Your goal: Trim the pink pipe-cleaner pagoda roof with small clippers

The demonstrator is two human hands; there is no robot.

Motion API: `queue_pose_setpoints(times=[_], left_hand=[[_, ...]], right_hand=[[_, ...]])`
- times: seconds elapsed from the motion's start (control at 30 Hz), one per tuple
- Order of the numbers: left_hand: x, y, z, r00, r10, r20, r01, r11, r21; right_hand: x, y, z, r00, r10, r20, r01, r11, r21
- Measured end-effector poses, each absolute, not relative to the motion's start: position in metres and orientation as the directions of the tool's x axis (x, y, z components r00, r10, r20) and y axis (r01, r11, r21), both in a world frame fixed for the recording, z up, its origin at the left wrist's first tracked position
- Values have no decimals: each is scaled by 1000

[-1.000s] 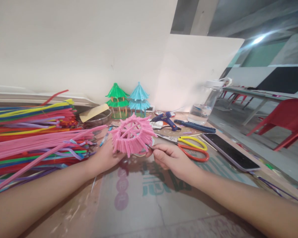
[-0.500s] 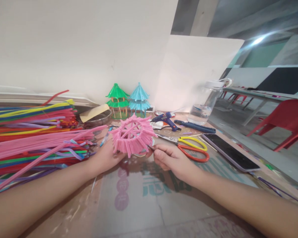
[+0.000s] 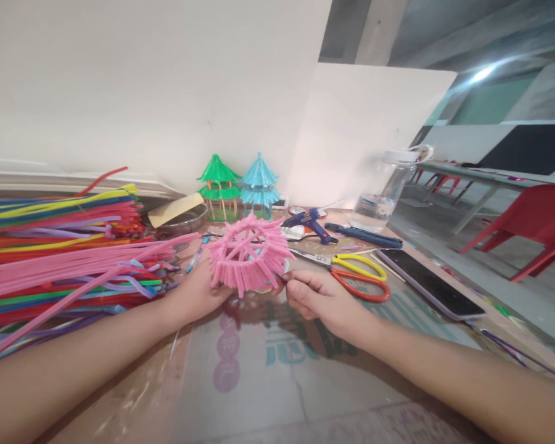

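A fringed ring of pink pipe cleaners [image 3: 234, 274], with crossed pink strips inside it, is held up over the table in the middle of the view. My left hand [image 3: 201, 293] grips it from the left and below; the pink fringe hides those fingertips. My right hand [image 3: 317, 296] is closed in a pinch around a thin dark pointed tool [image 3: 281, 279], whose tip meets the right edge of the fringe. What kind of tool it is does not show. Behind the ring stand a green two-tier pavilion [image 3: 218, 176] and a light blue one [image 3: 259, 179].
Bundles of coloured pipe cleaners [image 3: 65, 265] fill the left side. Scissors [image 3: 358, 274], a blue glue gun [image 3: 309, 223], dark blue pliers [image 3: 363, 234] and a phone [image 3: 428, 283] lie to the right. A water bottle [image 3: 383, 191] stands by the white board. A metal bowl [image 3: 182, 223] sits back left.
The pink ring has tilted slightly toward me, so more of its inner opening and crossed strips shows. Both hands stay in nearly the same place.
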State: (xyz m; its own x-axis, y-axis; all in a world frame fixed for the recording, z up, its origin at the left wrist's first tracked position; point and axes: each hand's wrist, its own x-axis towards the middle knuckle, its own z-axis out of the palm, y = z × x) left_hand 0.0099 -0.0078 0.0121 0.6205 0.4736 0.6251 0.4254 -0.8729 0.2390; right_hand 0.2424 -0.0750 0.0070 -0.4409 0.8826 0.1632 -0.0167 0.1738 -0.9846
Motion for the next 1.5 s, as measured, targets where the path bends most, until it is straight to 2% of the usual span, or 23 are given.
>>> queue_pose_setpoints(times=[0.13,0.33,0.57,0.77,0.97,1.17,1.5], left_hand=[[9,-7,11,614,499,612,463,-855,232],[10,-8,11,611,461,644,416,-879,234],[12,-9,14,615,468,635,409,-878,250],[10,-8,12,614,493,616,436,-863,256],[10,-8,11,602,501,622,437,-858,269],[8,-5,5,585,505,635,455,-852,258],[3,0,1,567,519,640,468,-842,268]], right_hand=[[242,-74,7,-437,886,154,-2,170,-986],[243,-75,9,-411,900,144,59,184,-981],[243,-75,9,-438,885,157,-17,166,-986],[242,-75,9,-450,879,158,-10,173,-985],[243,-75,9,-427,890,160,49,200,-979],[245,-74,8,-430,877,215,143,301,-943],[246,-74,5,-427,878,218,95,283,-955]])
